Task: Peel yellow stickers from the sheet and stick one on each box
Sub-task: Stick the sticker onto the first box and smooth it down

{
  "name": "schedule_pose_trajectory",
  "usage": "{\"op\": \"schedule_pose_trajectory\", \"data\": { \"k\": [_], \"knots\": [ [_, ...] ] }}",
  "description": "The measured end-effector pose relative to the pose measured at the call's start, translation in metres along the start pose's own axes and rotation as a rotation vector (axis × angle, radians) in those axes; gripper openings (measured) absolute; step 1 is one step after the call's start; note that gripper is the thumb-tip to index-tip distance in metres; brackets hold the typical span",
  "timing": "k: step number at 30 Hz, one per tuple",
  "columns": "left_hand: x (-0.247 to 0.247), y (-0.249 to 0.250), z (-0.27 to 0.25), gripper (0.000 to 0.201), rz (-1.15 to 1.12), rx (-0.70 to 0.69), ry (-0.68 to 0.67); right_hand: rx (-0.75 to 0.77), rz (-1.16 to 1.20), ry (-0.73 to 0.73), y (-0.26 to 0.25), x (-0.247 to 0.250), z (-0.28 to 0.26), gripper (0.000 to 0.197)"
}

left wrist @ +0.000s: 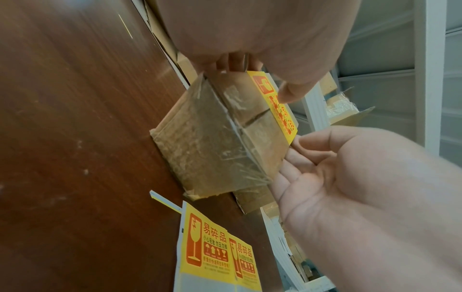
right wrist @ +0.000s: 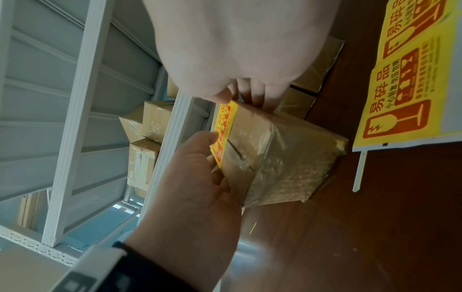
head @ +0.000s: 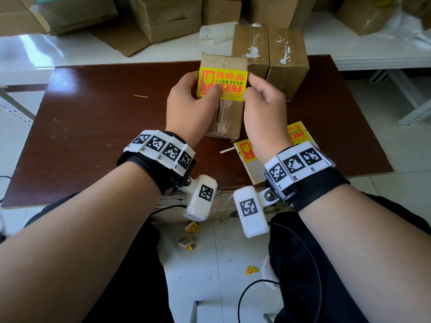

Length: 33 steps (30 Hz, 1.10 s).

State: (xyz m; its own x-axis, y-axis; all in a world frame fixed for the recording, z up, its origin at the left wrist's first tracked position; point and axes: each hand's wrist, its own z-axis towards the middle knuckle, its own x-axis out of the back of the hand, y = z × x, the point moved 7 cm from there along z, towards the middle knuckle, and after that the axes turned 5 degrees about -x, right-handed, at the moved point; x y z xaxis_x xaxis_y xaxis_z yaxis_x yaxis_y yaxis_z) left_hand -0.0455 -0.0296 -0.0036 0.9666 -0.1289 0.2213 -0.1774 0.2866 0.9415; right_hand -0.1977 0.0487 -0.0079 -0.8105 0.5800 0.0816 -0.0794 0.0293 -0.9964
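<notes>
A yellow sticker (head: 222, 83) lies across the top of the nearest taped cardboard box (head: 227, 117), which stands at the centre of the brown tabletop (head: 93, 127); its large red characters read 易碎品, with 小心轻放 勿压勿摔 in smaller print beneath and a red cracked-goblet symbol at its left end; the left hand (head: 186, 108) pinches the sticker's left edge, thumb laid across the printed face; the right hand (head: 261, 106) pinches its right edge with curled fingers; in the wrist views the sticker's near edge stands a little proud of the box top; at 1 o'clock from this box, touching it, stand two more taped boxes (head: 270, 52) side by side; at 5 o'clock, just beside the box, lies the sticker sheet (head: 248, 159), carrying further yellow 易碎品 labels and one bare grey patch.
</notes>
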Motion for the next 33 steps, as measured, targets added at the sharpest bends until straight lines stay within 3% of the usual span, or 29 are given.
{"op": "schedule_pose_trajectory", "data": {
  "k": [6, 11, 15, 19, 23, 33],
  "knots": [
    [-0.004, 0.004, -0.002, 0.038, 0.054, -0.074, -0.084, -0.018, 0.058, 0.032, 0.000, 0.001, -0.001, 0.045],
    [-0.004, 0.003, 0.000, 0.041, 0.016, -0.057, -0.085, -0.026, -0.003, 0.114, 0.002, 0.005, 0.002, 0.045],
    [-0.003, 0.003, 0.000, 0.047, -0.022, -0.053, -0.068, 0.002, -0.041, 0.178, 0.003, 0.013, 0.004, 0.033],
    [-0.002, 0.004, 0.000, 0.047, -0.073, -0.049, -0.038, 0.003, -0.003, 0.216, 0.002, 0.017, 0.002, 0.060],
    [-0.002, 0.006, -0.001, 0.028, -0.086, -0.065, -0.007, 0.019, -0.031, 0.166, 0.002, 0.013, 0.002, 0.083],
    [-0.001, 0.002, -0.001, 0.049, 0.013, -0.112, -0.008, 0.040, -0.061, 0.188, -0.003, 0.015, 0.003, 0.045]
  ]
}}
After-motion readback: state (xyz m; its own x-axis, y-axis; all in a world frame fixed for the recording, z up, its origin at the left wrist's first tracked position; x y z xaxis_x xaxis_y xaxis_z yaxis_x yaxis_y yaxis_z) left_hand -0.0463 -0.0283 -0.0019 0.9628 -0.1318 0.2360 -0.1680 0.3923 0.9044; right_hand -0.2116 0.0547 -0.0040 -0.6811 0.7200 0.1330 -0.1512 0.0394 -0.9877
